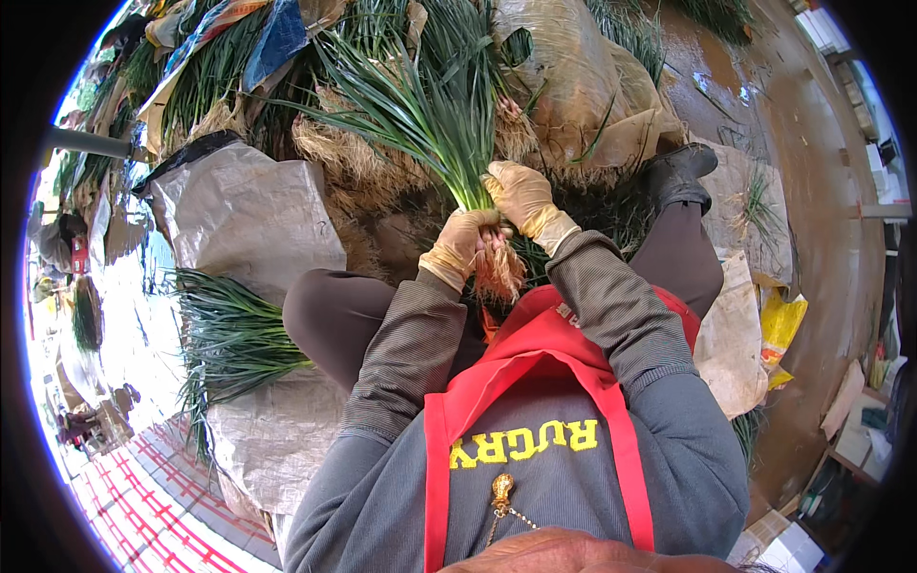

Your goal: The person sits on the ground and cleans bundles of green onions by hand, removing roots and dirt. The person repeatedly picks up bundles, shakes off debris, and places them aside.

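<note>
A bunch of green scallion-like plants (440, 136) is held upright in front of me, leaves fanning away and reddish bulbs with pale roots (499, 268) pointing toward my lap. My left hand (458, 247), in a cream glove, is wrapped around the bunch just above the bulbs. Against the right side of the stems, my right hand (524, 200), gloved alike, has its fingers curled at their base; whether it grips any stems is hard to tell. Beneath the bunch lies the red apron (530, 326). More rooted bundles (358, 147) are heaped just beyond it.
A pale woven sack (243, 208) stands at left, with another bundle of green plants (243, 336) by my knee. A translucent sack (573, 79) lies ahead. To the right are a yellow bag (779, 329) and wet brown floor (824, 236). Red-marked paving (157, 494) is at lower left.
</note>
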### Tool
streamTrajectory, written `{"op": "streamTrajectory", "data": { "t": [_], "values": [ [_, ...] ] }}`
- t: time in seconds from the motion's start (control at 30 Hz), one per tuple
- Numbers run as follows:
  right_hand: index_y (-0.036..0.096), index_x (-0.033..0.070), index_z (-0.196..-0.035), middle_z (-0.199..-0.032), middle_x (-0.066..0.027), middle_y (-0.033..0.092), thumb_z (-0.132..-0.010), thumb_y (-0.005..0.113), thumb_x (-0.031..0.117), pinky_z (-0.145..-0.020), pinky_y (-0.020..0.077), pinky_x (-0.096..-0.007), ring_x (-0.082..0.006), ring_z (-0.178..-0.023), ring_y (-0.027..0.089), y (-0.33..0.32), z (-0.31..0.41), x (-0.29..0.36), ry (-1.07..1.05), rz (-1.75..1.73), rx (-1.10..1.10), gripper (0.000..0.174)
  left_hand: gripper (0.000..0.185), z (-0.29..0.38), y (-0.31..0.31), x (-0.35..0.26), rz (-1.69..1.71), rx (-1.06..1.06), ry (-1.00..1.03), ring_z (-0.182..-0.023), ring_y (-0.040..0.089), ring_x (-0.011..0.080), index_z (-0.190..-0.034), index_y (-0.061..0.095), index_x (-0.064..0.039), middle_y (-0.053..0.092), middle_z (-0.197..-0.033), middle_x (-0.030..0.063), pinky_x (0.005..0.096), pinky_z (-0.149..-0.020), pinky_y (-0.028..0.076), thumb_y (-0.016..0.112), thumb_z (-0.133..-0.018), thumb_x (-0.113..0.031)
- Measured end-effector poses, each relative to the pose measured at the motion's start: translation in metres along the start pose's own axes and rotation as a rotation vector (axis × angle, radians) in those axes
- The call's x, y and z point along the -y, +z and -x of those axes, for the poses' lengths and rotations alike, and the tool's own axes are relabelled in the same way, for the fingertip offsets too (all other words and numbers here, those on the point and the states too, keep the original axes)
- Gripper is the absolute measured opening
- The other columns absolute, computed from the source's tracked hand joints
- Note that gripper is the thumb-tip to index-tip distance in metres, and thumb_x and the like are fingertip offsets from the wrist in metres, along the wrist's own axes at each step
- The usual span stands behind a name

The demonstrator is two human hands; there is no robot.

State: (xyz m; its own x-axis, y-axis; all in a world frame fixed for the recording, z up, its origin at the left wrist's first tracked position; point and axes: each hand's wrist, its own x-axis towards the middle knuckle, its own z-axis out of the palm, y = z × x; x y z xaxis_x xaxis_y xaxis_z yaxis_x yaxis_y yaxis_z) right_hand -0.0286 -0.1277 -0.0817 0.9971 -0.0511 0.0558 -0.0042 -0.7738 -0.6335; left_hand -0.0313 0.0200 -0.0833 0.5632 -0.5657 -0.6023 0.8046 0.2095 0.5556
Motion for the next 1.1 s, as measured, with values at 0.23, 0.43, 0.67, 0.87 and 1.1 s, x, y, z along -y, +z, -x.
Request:
{"op": "streamTrajectory", "data": {
  "t": [0.23,0.43,0.67,0.87,1.1],
  "values": [
    [0.054,0.011,-0.075,-0.064,0.003,0.049,-0.093,0.051,0.028,-0.046,0.0324,-0.0205,-0.0056,-0.055,0.041,-0.012,-0.01,0.003,0.614,-1.403,-0.075,0.025,0.012,0.024,0.032,-0.022,0.413,0.226,0.133,-0.056,0.046,0.0125,-0.099,0.053,-0.001,0.049,-0.068,0.0013,0.0239,-0.05,0.043,0.052,-0.093,-0.01],
    [0.058,0.007,-0.076,-0.068,-0.0089,0.06,-0.083,0.058,0.029,-0.057,0.0449,-0.033,-0.0168,-0.064,0.058,-0.049,0.005,-0.086,0.492,-0.376,0.636,0.024,0.02,0.069,0.036,-0.071,0.156,0.247,0.547,-0.046,0.05,0.0111,-0.103,0.052,-0.003,0.049,-0.059,-0.0002,0.0192,-0.033,0.038,0.059,-0.089,-0.017],
    [0.06,0.005,-0.094,-0.092,-0.0195,0.064,-0.078,0.066,0.024,-0.076,0.0481,-0.0422,-0.035,-0.088,0.062,-0.05,-0.048,-0.095,0.04,0.096,0.119,0.025,0.008,0.021,0.031,-0.048,0.126,-0.096,0.434,-0.049,0.06,0.0183,-0.095,0.057,0.0,0.065,-0.076,0.0158,0.0256,-0.042,0.048,0.056,-0.087,-0.001],
    [0.048,0.0,-0.108,-0.103,-0.0225,0.062,-0.078,0.069,0.035,-0.081,0.0482,-0.043,-0.0393,-0.092,0.061,0.013,-0.111,-0.063,0.472,0.364,0.067,0.051,0.016,-0.005,0.014,-0.026,0.137,-0.233,0.376,-0.048,0.059,0.0196,-0.098,0.058,0.006,0.063,-0.07,0.0136,0.0266,-0.046,0.048,0.058,-0.083,0.003],
    [0.059,0.003,-0.105,-0.086,-0.0063,0.064,-0.093,0.05,0.03,-0.055,0.0461,-0.0265,-0.0151,-0.063,0.055,-0.095,-0.104,-0.088,-0.135,-0.463,-0.257,0.031,0.014,-0.012,0.028,-0.031,0.159,-0.113,0.402,-0.047,0.058,0.0201,-0.095,0.059,0.008,0.065,-0.072,0.0163,0.027,-0.046,0.048,0.054,-0.087,-0.002]
  ]
}}
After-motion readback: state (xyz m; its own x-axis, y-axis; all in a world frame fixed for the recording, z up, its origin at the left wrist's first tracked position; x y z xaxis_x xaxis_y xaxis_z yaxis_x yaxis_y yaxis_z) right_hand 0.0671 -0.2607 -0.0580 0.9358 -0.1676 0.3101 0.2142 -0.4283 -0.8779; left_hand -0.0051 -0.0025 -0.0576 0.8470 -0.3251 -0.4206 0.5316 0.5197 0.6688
